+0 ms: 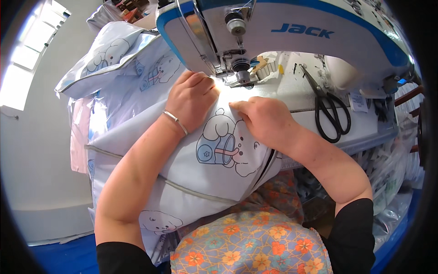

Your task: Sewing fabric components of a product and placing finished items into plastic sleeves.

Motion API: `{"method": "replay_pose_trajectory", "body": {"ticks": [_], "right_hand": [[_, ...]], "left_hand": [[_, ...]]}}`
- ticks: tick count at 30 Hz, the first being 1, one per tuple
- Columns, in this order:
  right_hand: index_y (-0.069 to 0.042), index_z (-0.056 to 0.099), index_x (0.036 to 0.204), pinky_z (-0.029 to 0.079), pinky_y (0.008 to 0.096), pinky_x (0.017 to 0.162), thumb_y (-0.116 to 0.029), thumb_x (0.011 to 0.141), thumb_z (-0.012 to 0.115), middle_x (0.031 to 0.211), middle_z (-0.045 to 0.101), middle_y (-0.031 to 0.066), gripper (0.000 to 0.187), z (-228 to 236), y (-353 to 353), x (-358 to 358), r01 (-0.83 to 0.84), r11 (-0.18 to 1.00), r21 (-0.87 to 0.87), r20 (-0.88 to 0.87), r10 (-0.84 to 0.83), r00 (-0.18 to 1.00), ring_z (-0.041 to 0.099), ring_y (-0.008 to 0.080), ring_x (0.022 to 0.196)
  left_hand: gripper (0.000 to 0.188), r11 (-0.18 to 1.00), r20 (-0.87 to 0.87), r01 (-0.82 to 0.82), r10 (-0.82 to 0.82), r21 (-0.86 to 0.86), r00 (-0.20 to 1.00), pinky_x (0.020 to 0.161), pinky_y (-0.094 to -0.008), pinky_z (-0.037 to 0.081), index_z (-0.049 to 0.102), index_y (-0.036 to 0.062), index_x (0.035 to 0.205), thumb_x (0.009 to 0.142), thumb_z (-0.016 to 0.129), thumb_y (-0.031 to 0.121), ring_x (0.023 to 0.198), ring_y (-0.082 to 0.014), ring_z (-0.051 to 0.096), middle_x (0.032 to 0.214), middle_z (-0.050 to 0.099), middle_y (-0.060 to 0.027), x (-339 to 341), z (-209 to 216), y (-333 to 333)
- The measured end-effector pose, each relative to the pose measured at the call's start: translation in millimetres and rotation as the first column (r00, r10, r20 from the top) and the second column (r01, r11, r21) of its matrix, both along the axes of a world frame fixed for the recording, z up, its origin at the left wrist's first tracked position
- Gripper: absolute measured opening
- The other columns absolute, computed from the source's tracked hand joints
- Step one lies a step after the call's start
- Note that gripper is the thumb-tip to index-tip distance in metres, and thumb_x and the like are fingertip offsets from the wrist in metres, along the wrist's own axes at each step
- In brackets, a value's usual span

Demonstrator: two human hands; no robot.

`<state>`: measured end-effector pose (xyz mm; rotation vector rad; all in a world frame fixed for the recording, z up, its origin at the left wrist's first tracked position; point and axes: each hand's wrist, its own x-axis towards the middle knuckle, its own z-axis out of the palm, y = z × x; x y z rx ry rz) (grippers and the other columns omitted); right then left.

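White fabric (185, 157) printed with cartoon puppies and edged with grey piping drapes over my lap and up to the sewing machine (283, 27). My left hand (194, 98) is closed on this fabric, its curled fingers just left of the lit needle area. To the right, my right hand (267, 119) pinches the same cloth, with the index finger stretched along it toward the presser foot (244, 82). Bright glare hides the stitching spot and the tip of the needle.
Black-handled scissors (331, 109) lie on the machine bed right of my right hand. A small white label (358, 102) rests beyond them. More printed fabric (109, 55) is heaped at the far left. Clear plastic bags (388, 182) hang below the table's right end.
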<state>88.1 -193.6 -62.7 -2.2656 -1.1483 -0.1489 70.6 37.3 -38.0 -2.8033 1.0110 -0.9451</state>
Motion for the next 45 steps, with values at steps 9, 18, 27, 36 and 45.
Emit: {"method": "replay_pose_trajectory", "body": {"ticks": [9,18,27,36,45], "right_hand": [[-0.008,0.072,0.105,0.054,0.0436,0.067,-0.009,0.089,0.059,0.084,0.069,0.0164,0.021,-2.5,12.2,-1.8,0.096,0.995,-0.004,-0.007,-0.096,0.995,0.067,0.0343,0.078],[-0.008,0.072,0.103,0.054,0.0434,0.067,-0.009,0.088,0.058,0.082,0.069,0.0167,0.02,-9.2,22.2,0.7,0.14,0.99,0.006,0.035,-0.14,0.989,0.068,0.0344,0.077],[-0.009,0.071,0.1,0.054,0.0437,0.065,-0.01,0.087,0.058,0.08,0.068,0.0164,0.019,-5.5,22.0,1.9,0.146,0.989,0.001,-0.008,-0.146,0.989,0.068,0.0343,0.075],[-0.007,0.071,0.101,0.054,0.0443,0.065,-0.012,0.088,0.059,0.079,0.068,0.015,0.019,-4.4,21.8,5.5,0.129,0.992,0.004,0.003,-0.129,0.992,0.068,0.0345,0.075],[-0.008,0.071,0.103,0.053,0.0448,0.068,-0.011,0.084,0.062,0.081,0.067,0.0124,0.021,-1.6,5.7,7.6,0.009,0.999,0.041,0.072,-0.012,0.997,0.066,0.0321,0.077]], "left_hand": [[0.016,0.994,-0.035,0.105,-0.105,0.001,0.994,0.087,-0.035,0.05,0.069,0.008,0.088,0.074,0.065,0.014,0.09,-0.0229,0.059,0.093,0.063,-0.0038,1.9,-4.8,4.1],[0.022,0.97,-0.006,-0.2,0.201,-0.135,0.979,0.081,-0.0392,0.052,0.067,0.0011,0.093,0.071,0.067,0.002,0.094,-0.0276,0.063,0.098,0.062,-0.0085,-2.9,-12.3,-1.9],[0.013,0.985,-0.084,-0.082,0.07,-0.149,0.994,0.07,-0.0373,0.053,0.065,0.0049,0.084,0.072,0.068,0.005,0.083,-0.025,0.061,0.089,0.058,-0.0065,2.7,-9.5,-3.8],[0.008,0.997,-0.106,-0.031,0.024,-0.073,0.994,0.065,-0.035,0.053,0.068,0.0094,0.079,0.071,0.069,0.009,0.076,-0.0217,0.059,0.081,0.057,-0.0016,5.7,-5.4,2.7],[0.01,0.938,-0.422,-0.283,0.342,0.197,0.84,0.07,-0.0407,0.056,0.07,0.0104,0.081,0.083,0.062,0.015,0.086,-0.0291,0.068,0.09,0.069,-0.0086,4.9,12.8,-16.8]]}}
